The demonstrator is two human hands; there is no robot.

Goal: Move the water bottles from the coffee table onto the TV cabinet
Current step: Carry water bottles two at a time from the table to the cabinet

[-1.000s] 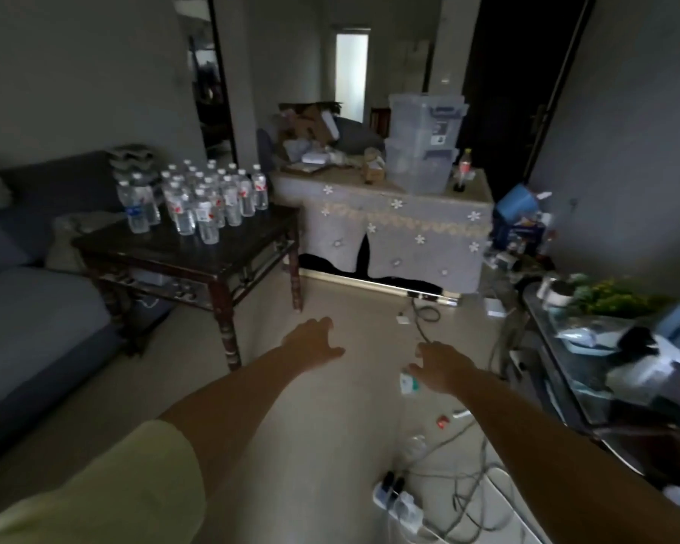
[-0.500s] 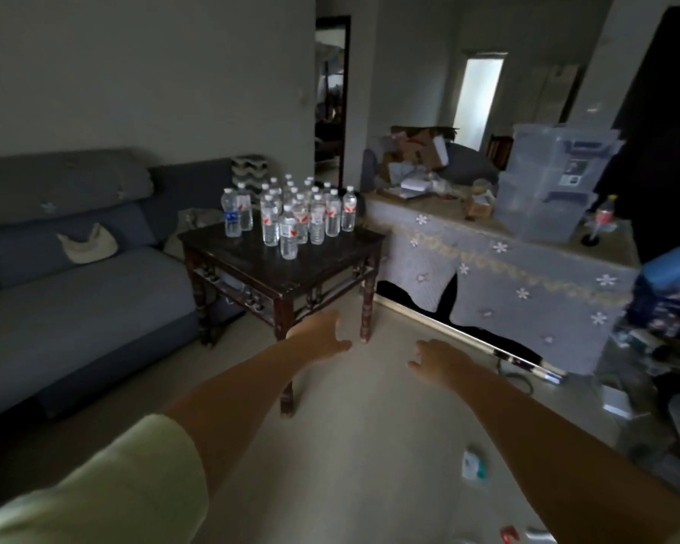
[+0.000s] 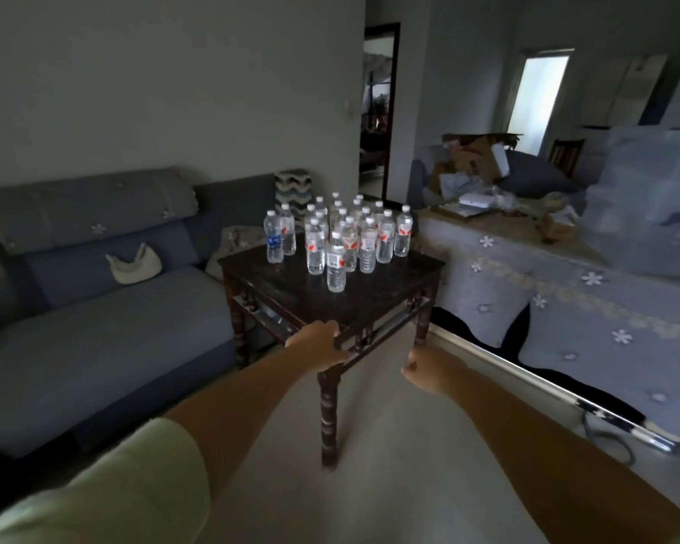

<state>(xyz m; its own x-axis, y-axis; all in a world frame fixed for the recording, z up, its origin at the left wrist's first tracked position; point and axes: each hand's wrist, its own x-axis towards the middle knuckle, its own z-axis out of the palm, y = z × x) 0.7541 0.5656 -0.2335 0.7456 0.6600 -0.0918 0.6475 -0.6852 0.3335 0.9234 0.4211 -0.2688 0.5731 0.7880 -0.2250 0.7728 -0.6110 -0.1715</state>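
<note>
Several clear water bottles [image 3: 336, 265] with white caps stand upright in a cluster on the far half of a dark wooden coffee table [image 3: 373, 296]. One bottle with a blue label [image 3: 274, 243] stands at the left of the cluster. My left hand [image 3: 318, 344] is stretched out in front of the table's near corner, fingers loosely apart, holding nothing. My right hand [image 3: 428, 367] hovers lower and to the right of that corner, fingers curled, with nothing in it. The TV cabinet is out of view.
A grey sofa [image 3: 95, 327] runs along the left wall, right beside the table. A cloth-covered table [image 3: 566, 276] with boxes and a clear plastic bin [image 3: 648, 198] stands to the right. Bare floor lies between me and the coffee table. A doorway [image 3: 379, 108] opens behind.
My view has swung left and closed in on the coffee table. Both hands have reached forward toward its near corner. The bottles have not moved.
</note>
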